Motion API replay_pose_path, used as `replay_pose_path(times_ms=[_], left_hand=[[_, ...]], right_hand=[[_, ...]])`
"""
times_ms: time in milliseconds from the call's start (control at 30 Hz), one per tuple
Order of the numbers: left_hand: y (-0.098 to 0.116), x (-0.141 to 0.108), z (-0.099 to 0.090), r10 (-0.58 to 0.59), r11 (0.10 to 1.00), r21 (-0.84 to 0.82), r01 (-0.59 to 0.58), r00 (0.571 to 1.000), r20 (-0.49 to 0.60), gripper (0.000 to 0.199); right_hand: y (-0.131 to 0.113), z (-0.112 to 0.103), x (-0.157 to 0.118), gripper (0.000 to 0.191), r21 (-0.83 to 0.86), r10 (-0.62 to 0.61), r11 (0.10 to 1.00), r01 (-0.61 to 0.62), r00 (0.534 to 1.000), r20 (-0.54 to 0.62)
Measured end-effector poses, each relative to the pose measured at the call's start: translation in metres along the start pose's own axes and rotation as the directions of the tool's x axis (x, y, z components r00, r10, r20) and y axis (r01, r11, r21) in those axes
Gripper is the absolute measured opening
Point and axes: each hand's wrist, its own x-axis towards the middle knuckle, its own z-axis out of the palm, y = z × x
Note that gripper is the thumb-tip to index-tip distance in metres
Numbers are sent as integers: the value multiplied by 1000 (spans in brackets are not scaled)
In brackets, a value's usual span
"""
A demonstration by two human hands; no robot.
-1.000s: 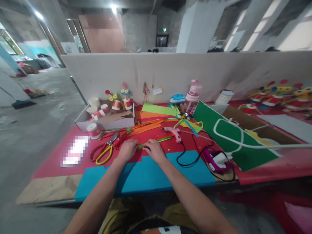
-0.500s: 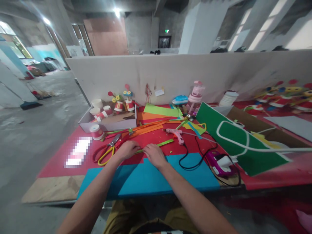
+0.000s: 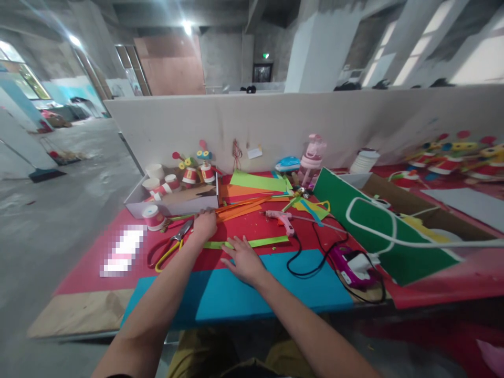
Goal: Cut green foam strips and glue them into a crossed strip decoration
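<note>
Your right hand [image 3: 244, 258] is flat and spread wide, palm down, fingertips on or just over the light-green paper strip [image 3: 271, 241]; can't tell whether they press. No pinch visible there. Your left hand [image 3: 205, 226] is up beyond the strip's left end, fingers curled by the orange paper strips [image 3: 244, 210]. Its fingertips are hidden, so you can't tell if it grips anything.

Strip location: crosswise in front of you on the red table covering [image 3: 238, 227], just beyond the blue sheet [image 3: 220, 299]; right end near the pink glue gun [image 3: 280, 218], left end by your left wrist.

Step in hand, best judgement: you're laying out or flattening the 1 green strip with the right hand while the left reaches among the things beyond it. Next move calls for light right-hand pressure so the thin paper doesn't slide or crease, and for the left to find a clear hold without catching the scissors [image 3: 178, 236] lying just left of it.

Nearby: 1 red-and-white paper cup [image 3: 153, 217] beyond the scissors, a white box [image 3: 183, 208] behind it, the glue gun's black cord [image 3: 303, 273] looping over the blue sheet toward a purple power block [image 3: 348, 268]. Keep your right forearm off that cord.
</note>
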Motion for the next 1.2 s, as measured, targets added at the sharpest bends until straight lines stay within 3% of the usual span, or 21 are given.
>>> replay_pose_path(times_ms=[167,333,567,700,833,933,1067,1200], left_hand=[[17,-2,6,61,997,-46,-60,998,21,39],[13,-8,5,131,986,-109,-125,990,46,49],[-28,-33,-10,73,974,-209,-93,992,-101,33],[-62,-66,-21,-38,968,-249,-33,961,-274,30],[-80,-97,-27,-149,967,-240,85,954,-260,30],[-70,-109,-24,-61,963,-269,-7,968,-244,28],[-35,-116,-14,236,931,-244,-272,957,-168,37],[-10,-124,-3,221,963,-145,-228,973,-61,46]], right_hand=[[1,-1,-1,47,21,-5,1000,5,1000,3],[1,-1,-1,51,44,-8,999,7,1000,12],[1,-4,-1,54,73,-35,997,31,998,58],[0,-7,-1,54,75,-46,996,40,996,81],[-2,-11,-1,56,68,-53,997,44,989,141],[-4,-13,-1,60,61,-46,998,36,982,185],[-6,-15,-1,60,33,-40,999,34,980,194],[-4,-16,-2,62,2,-52,999,53,974,219]])
